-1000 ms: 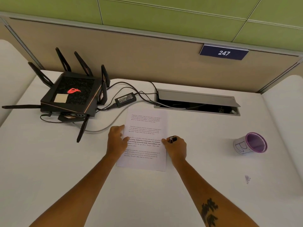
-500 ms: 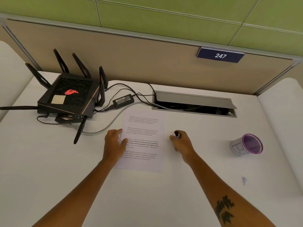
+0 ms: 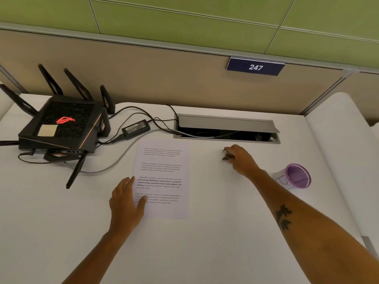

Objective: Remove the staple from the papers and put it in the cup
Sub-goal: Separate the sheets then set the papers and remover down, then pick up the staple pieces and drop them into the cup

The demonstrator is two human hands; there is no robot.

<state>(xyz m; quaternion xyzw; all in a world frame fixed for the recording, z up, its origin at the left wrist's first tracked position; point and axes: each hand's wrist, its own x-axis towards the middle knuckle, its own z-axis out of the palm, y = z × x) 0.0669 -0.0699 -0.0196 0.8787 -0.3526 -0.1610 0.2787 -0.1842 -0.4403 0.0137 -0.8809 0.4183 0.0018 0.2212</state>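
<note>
- Lots of bare white desk (image 3: 205, 253) across the bottom of the frame and between papers and cup.
- Papers (image 3: 164, 177) flat at mid frame, white with small print, top edge near a grey cable (image 3: 123, 156).
- Left hand (image 3: 125, 203) spread flat, thumb on the papers' left edge.
- Right hand (image 3: 240, 158) right of the papers, fingers curled round a small dark tool (image 3: 226, 156); staple too small to see.
- Cup (image 3: 295, 177) at the right, purple inside, on its side, near the right forearm.
- Black router (image 3: 59, 128) at upper left.

Office cubicle: numbered partition (image 3: 255, 67), desk cable hatch (image 3: 225, 128), router (image 3: 61, 128).
</note>
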